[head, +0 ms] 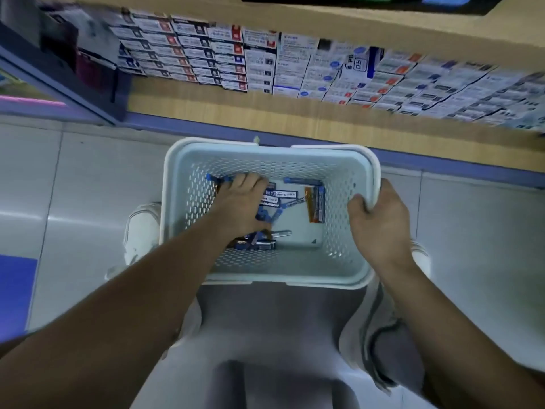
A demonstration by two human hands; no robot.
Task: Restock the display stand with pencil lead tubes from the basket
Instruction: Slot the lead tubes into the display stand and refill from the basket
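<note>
A white plastic basket (295, 267), rectangular with rounded corners, a smooth rolled rim and walls pierced by rows of small oval holes, is held over the person's lap above grey trousers (265, 320). On its flat, solid bottom lie the pencil lead tubes (283, 194): slim, flat, hard-edged cases, mostly blue, some with white printed labels, scattered at loose angles across the left and middle. An orange tube (309, 205) and a dark blue tube (320, 202) lie side by side, touching, near the right wall. The left hand (241, 202) reaches down into the far left corner, knuckles up, fingers bent over a blue case whose end pokes out to the left; whether it is actually gripping that case cannot be told. The right hand (380, 222) clasps the basket's right rim, thumb (358, 203) pressed on the inner side and fingers wrapped over the outer edge. Beyond the basket runs a pale wood-grain shelf (236, 113) edged with a blue strip, carrying tight stacks of small glossy cardboard boxes (265, 63), white with red, blue and black markings, blurred. Below is a smooth, shiny grey tiled floor (88, 187), and a white shoe (141, 228) shows just left of the basket.
</note>
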